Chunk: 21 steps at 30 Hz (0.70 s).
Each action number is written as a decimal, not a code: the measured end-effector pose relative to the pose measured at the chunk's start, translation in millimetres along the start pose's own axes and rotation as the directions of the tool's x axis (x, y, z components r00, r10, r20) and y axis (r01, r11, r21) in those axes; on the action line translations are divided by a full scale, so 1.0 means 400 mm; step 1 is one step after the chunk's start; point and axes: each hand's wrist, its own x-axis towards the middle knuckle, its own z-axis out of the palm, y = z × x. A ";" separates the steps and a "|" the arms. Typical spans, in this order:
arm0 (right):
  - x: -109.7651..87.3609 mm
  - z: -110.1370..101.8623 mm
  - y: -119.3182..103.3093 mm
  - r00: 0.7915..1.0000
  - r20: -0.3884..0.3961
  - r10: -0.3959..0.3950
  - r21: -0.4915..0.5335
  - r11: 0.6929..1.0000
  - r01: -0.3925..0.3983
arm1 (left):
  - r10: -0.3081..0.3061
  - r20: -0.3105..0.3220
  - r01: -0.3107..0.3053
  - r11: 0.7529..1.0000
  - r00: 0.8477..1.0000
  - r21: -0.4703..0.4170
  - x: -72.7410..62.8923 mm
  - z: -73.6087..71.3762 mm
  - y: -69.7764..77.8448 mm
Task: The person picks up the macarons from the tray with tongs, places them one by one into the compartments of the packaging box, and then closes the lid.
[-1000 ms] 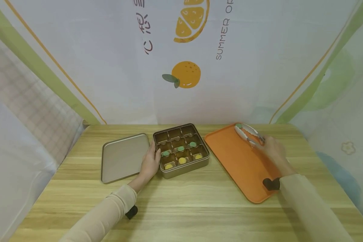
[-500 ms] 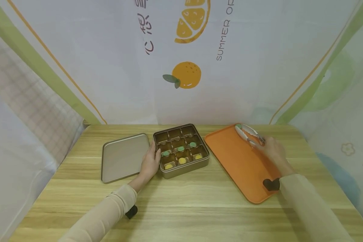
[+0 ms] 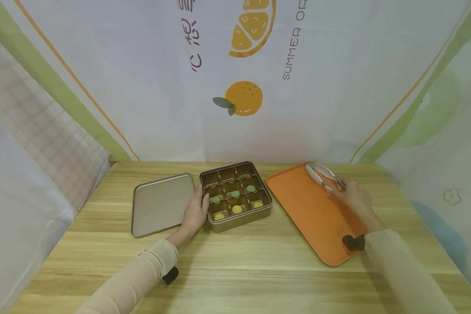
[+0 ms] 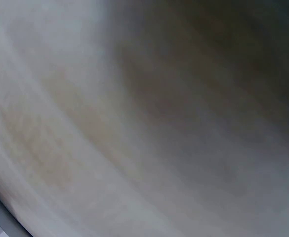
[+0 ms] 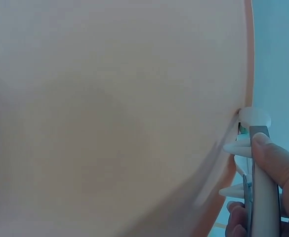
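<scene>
In the head view my right hand (image 3: 355, 198) grips a pair of tongs (image 3: 321, 173) with pale scalloped tips. Between those tips, at the far corner of the orange tray (image 3: 306, 209), shows a small green piece (image 3: 312, 165). The right wrist view has the thumb pressed along one arm of the tongs (image 5: 260, 173). My left hand (image 3: 196, 210) rests against the left wall of a square metal tin (image 3: 241, 222), its fingers fairly straight. Inside the tin a divided insert holds yellow pieces (image 3: 237, 209) in the near row and green pieces (image 3: 235, 193) in the middle row.
Left of the tin, close to my left hand, lies its flat metal lid (image 3: 161, 205). All of this stands on a wooden table (image 3: 235, 270). A white cloth (image 3: 161, 113) printed with oranges hangs behind the table's far edge. The left wrist view is only blur.
The tongs' tips look slightly closer together around the green piece. Otherwise both hands, the tin and the tray stay put; the head view has shifted a little.
</scene>
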 end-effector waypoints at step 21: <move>-0.037 -0.022 -0.066 0.995 0.051 -0.088 0.069 0.994 0.085 | -0.016 0.011 0.016 1.000 1.000 -0.011 0.001 -0.002 0.006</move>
